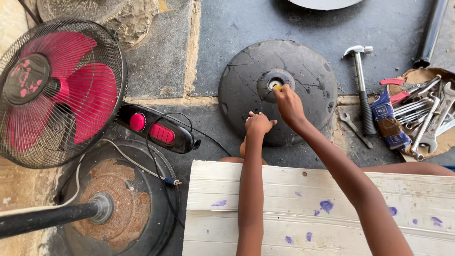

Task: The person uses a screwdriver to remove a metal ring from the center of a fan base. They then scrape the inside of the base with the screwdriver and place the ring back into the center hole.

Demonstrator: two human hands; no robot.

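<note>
Stone floor, right hand [289, 105] fingers pinching yellow tool [277, 87] — in black base [246, 80] hub, left hand [258, 123] fisted, empty

The right hand [289, 105] hides most of the yellow tool [277, 87].

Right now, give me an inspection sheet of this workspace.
Surface: stone floor, white plank across the lap.
Job's things: round black base, cracked, on the floor; yellow-tipped tool in its centre hole.
Clutter: hammer, spanners on cardboard, one loose spanner.
Hands: right hand grips the tool; left hand rests fisted on the base.
Cables: black cable and white cable cross a rusty stand base.
Surroundings: pink-bladed fan head, black switch housing.
</note>
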